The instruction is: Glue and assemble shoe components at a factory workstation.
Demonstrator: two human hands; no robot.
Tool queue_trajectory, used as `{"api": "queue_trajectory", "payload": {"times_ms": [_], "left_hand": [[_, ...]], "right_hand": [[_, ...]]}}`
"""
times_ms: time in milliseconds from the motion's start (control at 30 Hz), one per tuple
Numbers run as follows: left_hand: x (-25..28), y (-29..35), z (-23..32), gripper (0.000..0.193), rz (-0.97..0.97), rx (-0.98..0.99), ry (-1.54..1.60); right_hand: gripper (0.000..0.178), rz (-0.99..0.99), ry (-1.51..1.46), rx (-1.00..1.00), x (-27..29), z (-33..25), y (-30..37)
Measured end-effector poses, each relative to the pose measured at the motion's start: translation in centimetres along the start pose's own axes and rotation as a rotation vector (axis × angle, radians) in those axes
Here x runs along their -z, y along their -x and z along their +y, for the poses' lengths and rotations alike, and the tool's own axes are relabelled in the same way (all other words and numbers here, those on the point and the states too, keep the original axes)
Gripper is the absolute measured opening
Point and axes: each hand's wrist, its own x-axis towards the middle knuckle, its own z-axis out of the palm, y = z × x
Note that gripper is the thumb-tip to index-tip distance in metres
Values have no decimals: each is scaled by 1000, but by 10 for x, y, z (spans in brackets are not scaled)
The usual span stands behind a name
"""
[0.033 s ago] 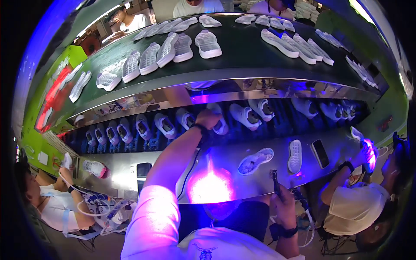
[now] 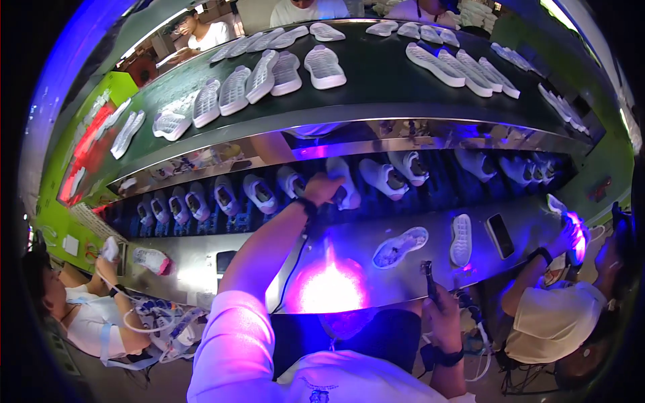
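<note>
My left hand [image 2: 324,189] reaches forward over the dark conveyor and closes its fingers on the near side of a white shoe [image 2: 349,195]. Part of that shoe is hidden by the hand. Lower right, my right hand [image 2: 445,316] is wrapped round a dark-handled brush [image 2: 428,277], its head pointing up. A pale shoe sole [image 2: 400,248] with its hollow side up lies on the metal bench ahead of the brush. Farther right rests another white sole [image 2: 461,240].
A bright purple-pink light [image 2: 330,287] glows on the metal bench [image 2: 366,285] before me. A phone [image 2: 499,236] lies at right. White shoes line the conveyor [image 2: 437,181]; several soles stand on the green upper belt [image 2: 369,77]. Co-workers sit left [image 2: 94,316] and right [image 2: 554,322].
The whole view has shifted slightly. My left hand sits a little nearer and lower against the shoe, and more of the shoe shows. The right hand keeps the brush in place.
</note>
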Motion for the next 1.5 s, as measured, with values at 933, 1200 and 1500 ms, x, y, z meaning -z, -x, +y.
{"api": "queue_trajectory", "payload": {"times_ms": [933, 1200, 1500], "left_hand": [[14, 365, -7, 41, 302, -1316, -290], [4, 354, 0, 38, 278, -1296, -328], [-18, 344, 16, 51, 182, -1206, -350]], "right_hand": [[49, -327, 398, 456, -75, -107, 30], [50, -412, 264, 214, -51, -79, 45], [46, -474, 173, 97, -7, -58, 56]]}}
